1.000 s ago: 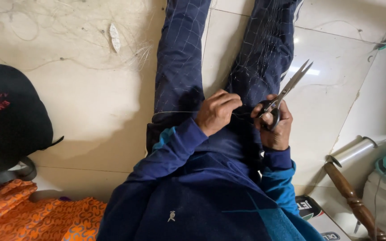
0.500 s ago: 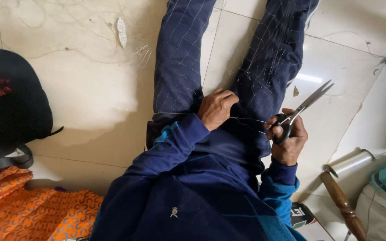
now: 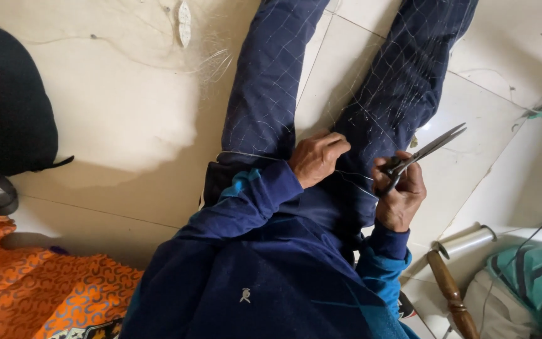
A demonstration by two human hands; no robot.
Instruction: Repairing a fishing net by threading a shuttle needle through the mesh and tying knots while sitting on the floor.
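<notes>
- Right hand [image 3: 401,199] gripped scissors [image 3: 423,152], blades slightly apart, pointing up-right, clear of the mesh.
- Left hand [image 3: 316,158] pinched a net [image 3: 371,94] strand on the lap, fingers closed on it.
- Net lay draped over both legs, running out onto the floor [image 3: 114,113].
- No cut in progress; strand held, scissors not on it. How much was trimmed: cannot tell.
- Pale tiled floor; black bag [image 3: 7,100] left, orange cloth [image 3: 39,282] lower left, spool [image 3: 465,240] and wooden handle [image 3: 450,294] lower right.
</notes>
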